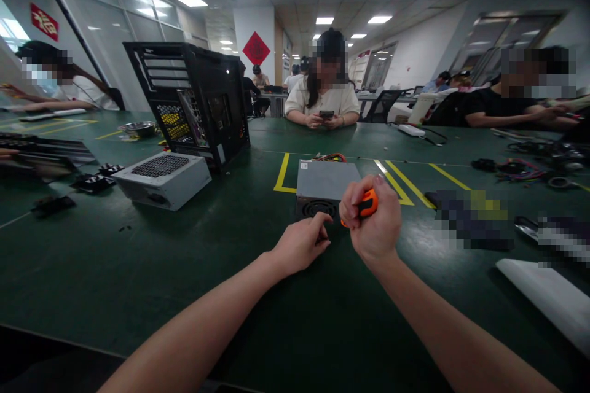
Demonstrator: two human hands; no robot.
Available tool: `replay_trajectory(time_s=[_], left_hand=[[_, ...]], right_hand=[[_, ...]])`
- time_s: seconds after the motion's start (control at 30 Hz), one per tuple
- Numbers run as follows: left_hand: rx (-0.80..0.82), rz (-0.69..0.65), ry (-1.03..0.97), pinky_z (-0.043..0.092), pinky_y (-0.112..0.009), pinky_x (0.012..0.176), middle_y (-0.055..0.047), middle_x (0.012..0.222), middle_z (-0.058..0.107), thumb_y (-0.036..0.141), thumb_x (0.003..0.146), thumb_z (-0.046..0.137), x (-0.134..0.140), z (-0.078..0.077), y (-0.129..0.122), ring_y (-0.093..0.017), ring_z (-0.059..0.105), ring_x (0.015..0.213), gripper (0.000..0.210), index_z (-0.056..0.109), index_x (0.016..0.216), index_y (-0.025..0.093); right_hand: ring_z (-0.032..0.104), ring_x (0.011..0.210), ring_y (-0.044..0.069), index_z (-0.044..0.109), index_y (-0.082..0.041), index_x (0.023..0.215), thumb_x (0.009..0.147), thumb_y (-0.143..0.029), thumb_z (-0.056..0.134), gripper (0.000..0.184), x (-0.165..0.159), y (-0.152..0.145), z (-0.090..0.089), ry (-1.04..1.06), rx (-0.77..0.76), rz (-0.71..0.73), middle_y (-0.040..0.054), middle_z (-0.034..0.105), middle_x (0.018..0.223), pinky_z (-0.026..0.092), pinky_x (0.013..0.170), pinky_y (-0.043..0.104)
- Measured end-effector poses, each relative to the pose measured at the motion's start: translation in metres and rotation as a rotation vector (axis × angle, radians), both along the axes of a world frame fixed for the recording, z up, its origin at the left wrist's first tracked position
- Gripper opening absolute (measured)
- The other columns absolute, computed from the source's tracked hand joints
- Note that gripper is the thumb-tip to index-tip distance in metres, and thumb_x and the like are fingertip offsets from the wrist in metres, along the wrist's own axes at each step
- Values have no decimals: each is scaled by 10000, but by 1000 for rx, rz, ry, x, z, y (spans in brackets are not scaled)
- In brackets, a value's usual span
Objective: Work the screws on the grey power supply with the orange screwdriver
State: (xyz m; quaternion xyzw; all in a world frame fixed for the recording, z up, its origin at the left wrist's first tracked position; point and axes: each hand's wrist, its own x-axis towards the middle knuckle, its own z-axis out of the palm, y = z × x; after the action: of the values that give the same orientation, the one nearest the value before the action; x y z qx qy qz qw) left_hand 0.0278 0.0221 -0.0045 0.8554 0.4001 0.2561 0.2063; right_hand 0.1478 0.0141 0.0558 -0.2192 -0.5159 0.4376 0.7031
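Note:
A grey power supply unit [327, 178] lies on the green table straight ahead, its fan grille facing me. My right hand [375, 221] is closed in a fist around the orange-and-black handle of a screwdriver [369, 202], held at the unit's near right corner; its shaft cannot be seen. Low in front of the fan side, my left hand [302, 242] has its fingers curled in. Whatever those fingers pinch, if anything, is too small or hidden to make out.
A black computer case [198, 98] stands upright at left, with a second power supply [161, 178] before it. Behind is a metal bowl [138, 129]. Cables [520, 169] and a white panel [548, 301] lie at right. Across the table a person [322, 98] holds a phone.

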Motion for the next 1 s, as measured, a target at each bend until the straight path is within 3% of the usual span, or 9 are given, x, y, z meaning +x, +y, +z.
replay_trajectory(time_s=[0.47,0.7,0.9,1.0], left_hand=[[154,-56,87,412,-258,660,-3,823,535,166,782,489,-4,2,-2,-149,520,765,243,393,1002,207],[163,-67,33,406,-248,657,5,817,521,167,786,493,-5,1,0,-137,506,748,220,404,984,203],[114,-51,-2,404,-243,665,13,836,545,154,778,510,-6,-1,3,-134,517,771,278,399,1026,215],[118,-47,28,409,-253,677,4,861,557,160,792,492,-8,-1,4,-140,525,789,339,368,1102,216]], right_hand=[[293,335,46,458,-191,544,848,-363,388,356,-3,-9,-3,-99,78,50,-57,379,430,206,322,191],[305,355,49,469,-186,562,854,-357,384,349,-3,-12,-3,-84,103,50,-53,376,456,214,334,192],[430,461,78,500,-196,674,854,-353,390,262,3,-15,-8,-132,79,-23,-33,449,596,345,435,229],[505,632,112,532,-200,710,868,-346,362,274,15,-20,-10,-293,111,-169,-2,501,711,403,582,265]])
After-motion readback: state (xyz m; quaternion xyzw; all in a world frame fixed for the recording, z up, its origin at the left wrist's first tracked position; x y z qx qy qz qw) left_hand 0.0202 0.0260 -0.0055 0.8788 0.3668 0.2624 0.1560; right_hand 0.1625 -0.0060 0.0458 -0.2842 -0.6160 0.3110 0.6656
